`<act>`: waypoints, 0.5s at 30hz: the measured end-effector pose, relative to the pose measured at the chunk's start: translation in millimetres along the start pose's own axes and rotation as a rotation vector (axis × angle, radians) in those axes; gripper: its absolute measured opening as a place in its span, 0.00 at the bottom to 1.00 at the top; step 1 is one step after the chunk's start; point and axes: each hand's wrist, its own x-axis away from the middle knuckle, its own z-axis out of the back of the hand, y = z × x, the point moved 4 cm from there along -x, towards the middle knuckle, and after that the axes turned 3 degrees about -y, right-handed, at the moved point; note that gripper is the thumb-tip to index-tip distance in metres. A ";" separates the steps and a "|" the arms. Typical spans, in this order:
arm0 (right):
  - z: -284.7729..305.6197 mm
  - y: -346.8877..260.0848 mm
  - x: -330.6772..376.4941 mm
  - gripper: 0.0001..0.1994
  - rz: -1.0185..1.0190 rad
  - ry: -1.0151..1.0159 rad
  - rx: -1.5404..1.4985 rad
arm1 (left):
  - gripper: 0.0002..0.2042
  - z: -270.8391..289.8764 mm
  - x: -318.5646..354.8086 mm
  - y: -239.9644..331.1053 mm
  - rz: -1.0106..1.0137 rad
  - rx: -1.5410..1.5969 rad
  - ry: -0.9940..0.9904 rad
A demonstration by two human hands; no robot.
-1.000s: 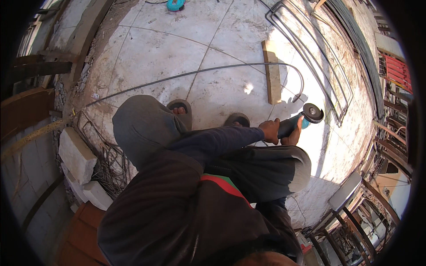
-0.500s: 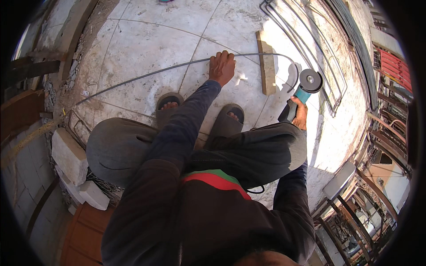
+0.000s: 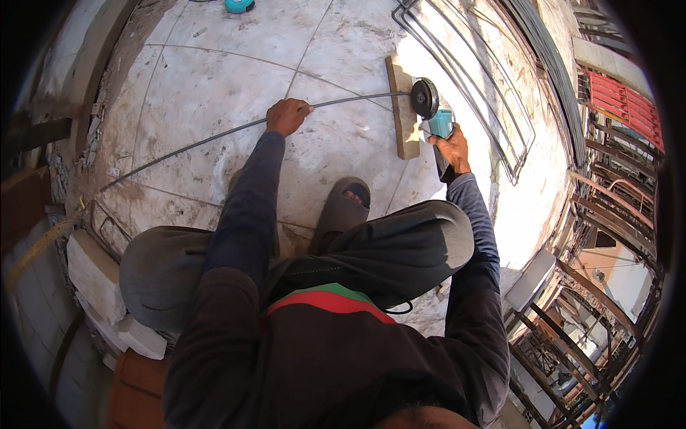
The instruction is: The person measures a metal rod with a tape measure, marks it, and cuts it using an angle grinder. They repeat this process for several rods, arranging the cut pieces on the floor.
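A long thin metal rod (image 3: 207, 141) lies across the floor tiles from the left to a wooden block (image 3: 401, 125). My left hand (image 3: 287, 117) is closed round the rod, left of the block. In my right hand (image 3: 453, 149) is an angle grinder (image 3: 439, 123) with a teal body and a dark disc (image 3: 423, 99). The disc stands over the rod's right end, at the block. Whether it touches the rod I cannot tell, and the rod's part beyond the disc is hidden.
Bent rod frames (image 3: 493, 93) lie on the sunlit floor to the right, beside a bundle of long rods (image 3: 550, 64). A teal tool (image 3: 239, 6) shows at the far edge. Pale blocks (image 3: 96, 279) stand at the left, and a red slatted piece (image 3: 623, 107) at the right.
The grinder has moved left and away from me, from beside the rod's curved end to over the rod at the block. My left hand has shifted left along the rod.
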 end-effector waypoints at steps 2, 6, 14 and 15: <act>2.3 -7.0 -1.5 0.36 -0.007 0.002 0.083 | 0.19 1.7 -2.2 -0.4 0.036 -0.022 -0.028; 8.6 -14.9 -3.0 0.36 -0.032 0.008 0.200 | 0.20 0.5 -5.7 -3.1 0.083 -0.070 -0.052; 10.8 -7.9 -14.1 0.38 -0.053 -0.004 0.271 | 0.20 1.5 -6.5 0.7 0.137 -0.068 -0.094; 11.0 -8.2 -14.0 0.38 -0.053 -0.006 0.268 | 0.20 1.6 -7.1 0.7 0.130 -0.060 -0.093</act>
